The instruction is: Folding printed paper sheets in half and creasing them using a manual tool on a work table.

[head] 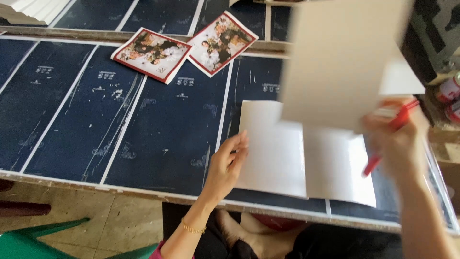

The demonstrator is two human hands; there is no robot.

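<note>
Fingertips of our loosely open left hand [229, 162] rest on the white folded sheet [287, 153] on the dark blue board [158, 120], while our right hand [397, 139] grips a red pen [390, 136] and a blurred cream card [342, 62].

White sheet [273, 148] flat on dark table, pale board [340, 62] lifted above — tilted, blurred, red pen [390, 134] alongside

Two printed cards lie side by side near the far edge of the counter [158, 124], left of its middle. The left card [151, 54] and right card [221, 42] are rectangular, red-bordered, with pale photo prints, both tilted. Past the right edge stand red-and-white labelled cans [450, 91], blurred.
</note>
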